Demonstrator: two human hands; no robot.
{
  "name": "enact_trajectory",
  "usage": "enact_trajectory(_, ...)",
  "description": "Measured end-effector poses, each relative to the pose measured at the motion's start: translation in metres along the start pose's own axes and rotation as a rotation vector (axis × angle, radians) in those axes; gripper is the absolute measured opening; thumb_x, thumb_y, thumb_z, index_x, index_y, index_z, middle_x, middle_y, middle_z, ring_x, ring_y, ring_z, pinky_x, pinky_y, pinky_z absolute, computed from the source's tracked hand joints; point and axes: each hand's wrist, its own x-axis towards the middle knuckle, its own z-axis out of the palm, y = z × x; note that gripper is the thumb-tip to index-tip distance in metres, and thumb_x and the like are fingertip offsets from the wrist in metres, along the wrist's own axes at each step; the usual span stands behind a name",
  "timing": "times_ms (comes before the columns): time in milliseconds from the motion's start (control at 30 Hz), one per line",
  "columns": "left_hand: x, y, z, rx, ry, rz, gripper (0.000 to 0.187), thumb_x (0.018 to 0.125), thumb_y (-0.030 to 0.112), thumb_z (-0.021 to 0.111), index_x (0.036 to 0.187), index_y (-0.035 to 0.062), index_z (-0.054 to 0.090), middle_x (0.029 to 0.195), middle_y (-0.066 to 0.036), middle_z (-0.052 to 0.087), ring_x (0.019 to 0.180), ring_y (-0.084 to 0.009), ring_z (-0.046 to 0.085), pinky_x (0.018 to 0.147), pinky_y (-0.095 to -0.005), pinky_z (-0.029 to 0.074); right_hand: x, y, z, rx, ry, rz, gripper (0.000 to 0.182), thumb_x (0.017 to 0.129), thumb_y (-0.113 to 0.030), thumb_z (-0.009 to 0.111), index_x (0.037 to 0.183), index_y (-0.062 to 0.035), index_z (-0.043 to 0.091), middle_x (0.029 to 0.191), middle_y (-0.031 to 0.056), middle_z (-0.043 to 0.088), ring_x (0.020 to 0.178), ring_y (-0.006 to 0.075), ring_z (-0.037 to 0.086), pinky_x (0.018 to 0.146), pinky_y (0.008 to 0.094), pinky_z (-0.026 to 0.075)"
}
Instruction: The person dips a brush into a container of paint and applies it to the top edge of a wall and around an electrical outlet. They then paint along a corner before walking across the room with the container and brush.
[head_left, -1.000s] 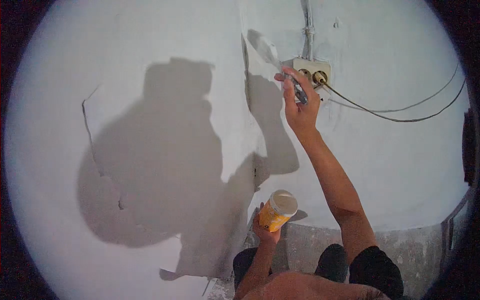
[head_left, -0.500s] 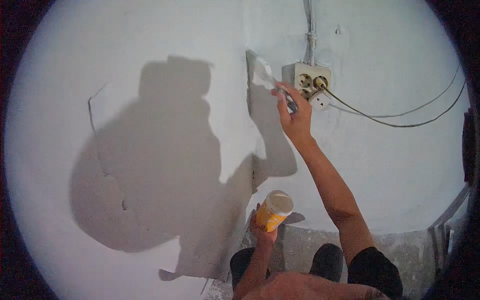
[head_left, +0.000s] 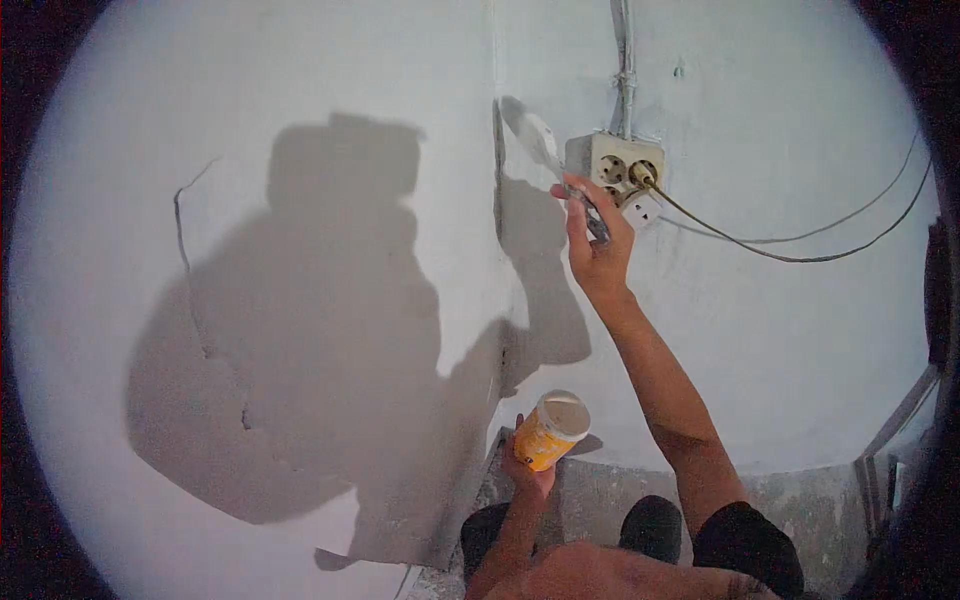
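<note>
My right hand is closed round the grey handle of a paintbrush with a whitish, widening head. The head points up and left, close to the wall corner, where a dark, rough line runs down the joint. Just right of these fingers is a socket box. Lower down, my left hand grips a yellow and white tub from below and the left side. The tub is lidless and tilted, with pale material showing inside; most of the left fingers are hidden behind it.
A plug with a dark cable sits in the socket box, and the cable loops off right. Pipes rise above the box. My shadow covers much of the left wall, which has a crack. My knees are over the rough floor.
The paintbrush and my right hand have shifted slightly right and down relative to the corner. The tub now tips a little more towards me, showing more of its inside.
</note>
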Motion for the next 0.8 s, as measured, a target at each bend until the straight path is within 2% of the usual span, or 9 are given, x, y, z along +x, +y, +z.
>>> enact_trajectory(67,0.006,-0.008,-0.008,-0.026,-0.020,-0.007,0.069,0.100,0.049,0.041,0.161,0.0164,0.033,0.158,-0.012,0.044,0.146,-0.0346,0.042,0.121,-0.0561,0.030,0.000,-0.001,-0.002,-0.007,0.012,-0.020,0.026,0.101,-0.010,0.061,0.125,-0.0044,0.067,0.104,0.0143,0.075,0.090,0.0194,0.073,0.081,0.0323,0.056)
enact_trajectory(167,0.003,-0.008,-0.009,-0.014,-0.017,-0.009,0.070,0.101,0.051,0.041,0.160,0.0158,0.033,0.159,-0.012,0.043,0.147,-0.0347,0.040,0.121,-0.0575,0.028,-0.014,-0.008,-0.009,0.009,-0.119,0.166,0.026,0.101,-0.011,0.060,0.125,-0.0042,0.066,0.105,0.0138,0.076,0.090,0.0173,0.072,0.082,0.0319,0.056)
enact_trajectory(233,-0.001,-0.006,-0.005,-0.014,0.015,-0.022,0.070,0.101,0.052,0.040,0.160,0.0156,0.033,0.159,-0.011,0.042,0.147,-0.0348,0.039,0.121,-0.0576,0.027,-0.017,-0.005,-0.011,0.029,-0.009,0.021,0.027,0.101,-0.012,0.061,0.126,-0.0043,0.066,0.106,0.0141,0.076,0.093,0.0186,0.072,0.083,0.0325,0.055)
enact_trajectory(367,0.000,-0.010,-0.010,-0.002,-0.073,0.008,0.071,0.100,0.052,0.042,0.160,0.0153,0.033,0.160,-0.011,0.042,0.148,-0.0351,0.039,0.121,-0.0580,0.027,-0.019,-0.001,-0.009,0.050,0.029,-0.008,0.027,0.101,-0.012,0.060,0.126,-0.0036,0.066,0.107,0.0144,0.075,0.096,0.0185,0.072,0.084,0.0319,0.055)
enact_trajectory(467,0.001,-0.015,-0.014,-0.036,-0.001,0.017,0.071,0.099,0.050,0.044,0.160,0.0149,0.033,0.160,-0.011,0.042,0.148,-0.0352,0.039,0.122,-0.0578,0.027,-0.039,0.004,-0.008,-0.014,-0.126,0.109,0.027,0.101,-0.011,0.059,0.127,-0.0031,0.065,0.108,0.0142,0.075,0.097,0.0182,0.071,0.084,0.0308,0.055)
enact_trajectory(567,0.007,-0.014,-0.019,-0.155,-0.146,-0.010,0.069,0.099,0.048,0.045,0.159,0.0146,0.035,0.159,-0.011,0.043,0.147,-0.0344,0.039,0.121,-0.0570,0.029,-0.048,-0.001,-0.010,-0.004,-0.176,0.121,0.028,0.101,-0.008,0.059,0.128,-0.0034,0.065,0.112,0.0145,0.074,0.098,0.0197,0.072,0.084,0.0309,0.055)
enact_trajectory(667,0.000,-0.012,-0.004,-0.054,0.037,0.029,0.066,0.100,0.047,0.043,0.157,0.0145,0.038,0.158,-0.010,0.045,0.147,-0.0335,0.041,0.121,-0.0559,0.029,-0.053,0.004,-0.010,0.065,-0.072,0.086,0.030,0.103,-0.009,0.056,0.131,-0.0007,0.063,0.112,0.0149,0.075,0.101,0.0187,0.072,0.080,0.0298,0.056)
enact_trajectory(733,-0.003,-0.011,0.001,-0.073,0.023,0.056,0.063,0.102,0.047,0.039,0.156,0.0144,0.041,0.157,-0.010,0.046,0.146,-0.0334,0.042,0.121,-0.0560,0.029,-0.056,0.007,-0.004,0.098,-0.057,0.166,0.030,0.100,-0.006,0.059,0.130,-0.0045,0.064,0.113,0.0137,0.074,0.090,0.0146,0.070,0.080,0.0287,0.055)
enact_trajectory(800,-0.010,-0.012,0.008,-0.053,0.018,0.057,0.062,0.103,0.047,0.036,0.156,0.0143,0.041,0.157,-0.010,0.046,0.146,-0.0334,0.042,0.121,-0.0561,0.029,-0.063,0.016,-0.006,0.013,-0.101,0.096,0.031,0.100,-0.007,0.058,0.131,-0.0048,0.063,0.113,0.0133,0.074,0.088,0.0137,0.069,0.079,0.0284,0.055)
